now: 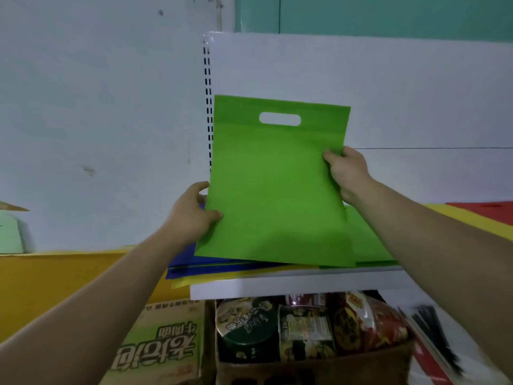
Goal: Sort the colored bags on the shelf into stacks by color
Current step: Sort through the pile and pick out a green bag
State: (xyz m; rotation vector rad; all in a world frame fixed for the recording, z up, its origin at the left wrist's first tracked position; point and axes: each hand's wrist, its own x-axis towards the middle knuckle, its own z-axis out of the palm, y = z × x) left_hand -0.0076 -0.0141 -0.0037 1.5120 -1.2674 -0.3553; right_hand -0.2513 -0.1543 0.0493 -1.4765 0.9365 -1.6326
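A flat green bag (pixel 274 184) with a cut-out handle is held up, tilted, above the white shelf (pixel 277 284). My left hand (pixel 191 215) grips its lower left edge and my right hand (pixel 347 173) grips its right edge. Under it on the shelf lie blue bags (pixel 188 262) and a yellow bag (pixel 188 280) in a mixed pile, with another green bag (pixel 366 243) lying flat to the right. Farther right on the shelf lie a yellow bag (pixel 466 218) and a red bag (pixel 488 209).
A white back panel (pixel 361 79) with a slotted upright (pixel 207 107) rises behind the shelf. Below the shelf stands a cardboard box (pixel 305 368) of instant noodle cups beside a green printed carton (pixel 158 345). A yellow surface (pixel 55 279) lies at the left.
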